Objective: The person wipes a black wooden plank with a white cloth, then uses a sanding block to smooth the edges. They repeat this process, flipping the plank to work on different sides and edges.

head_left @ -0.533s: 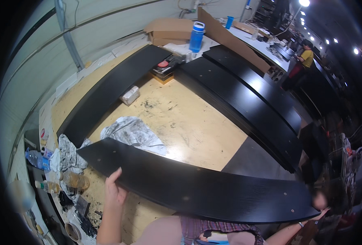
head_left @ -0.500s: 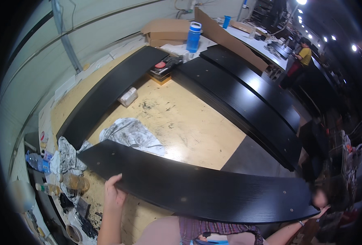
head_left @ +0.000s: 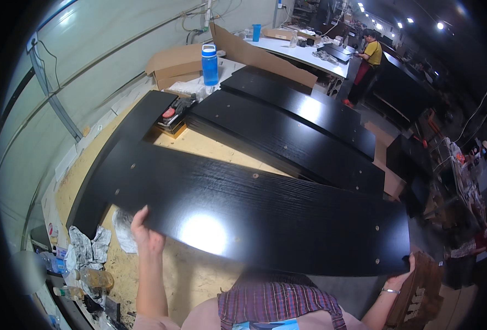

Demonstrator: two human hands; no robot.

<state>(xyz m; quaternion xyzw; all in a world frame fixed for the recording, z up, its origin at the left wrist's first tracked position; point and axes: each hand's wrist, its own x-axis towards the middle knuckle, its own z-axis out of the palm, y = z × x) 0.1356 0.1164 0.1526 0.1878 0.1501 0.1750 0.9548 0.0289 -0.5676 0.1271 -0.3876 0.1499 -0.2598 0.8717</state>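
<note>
A wide black curved wooden panel [head_left: 298, 220] with several small metal fittings spans the space in front of me, raised over the table. My left hand [head_left: 148, 234] grips its near edge toward the left, thumb up against the edge. My right hand [head_left: 404, 273] holds the right end at its near corner; most of those fingers are hidden. Behind the held panel lie stacked black panels [head_left: 243, 129] and another black panel [head_left: 293, 99] beyond them. A further black curved panel [head_left: 120, 129] lies along the left side, partly covered by the held one.
The tan table [head_left: 186, 286] carries stained cloths [head_left: 87, 247] and an amber-liquid bottle [head_left: 96, 279] at left. A blue bottle [head_left: 209, 66] stands near a cardboard box [head_left: 177, 60] at the back. A person in a yellow top [head_left: 371, 54] stands at a far white table [head_left: 304, 52].
The held panel has been raised and moved farther over the table, now hiding most of the white cloth and block. My hands have moved up with it, and my view has turned right.
</note>
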